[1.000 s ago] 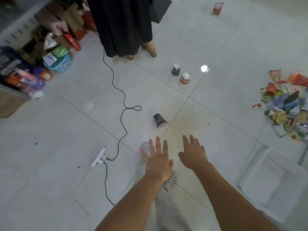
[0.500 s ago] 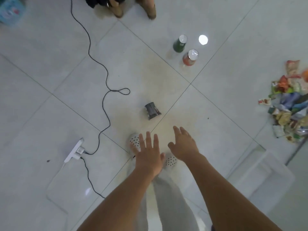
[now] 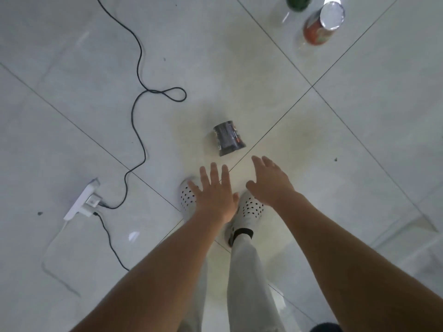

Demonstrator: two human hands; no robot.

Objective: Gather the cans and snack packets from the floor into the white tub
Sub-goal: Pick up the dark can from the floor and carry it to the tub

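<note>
Head view is showing both hands hanging open above the tiled floor [image 3: 72, 121], fingers straight and loosely spread, holding nothing. The left hand [image 3: 215, 195] is over the white shoes [image 3: 250, 208], and the right hand [image 3: 269, 183] is just beside it. 1 dark can [image 3: 229, 138] is lying on its side just ahead of the fingertips, and 1 red can [image 3: 322, 23] is standing upright well beyond. The dark can is looking rigid, light and smooth — likely to roll — so wrapping around its curved middle seems safest. The white tub is not plainly showing.

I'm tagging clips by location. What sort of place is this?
Probably an indoor room, home or workspace unclear: a glossy pale tiled floor, a white power strip with a black cable trailing across the floor, and a black can on its side.
</note>
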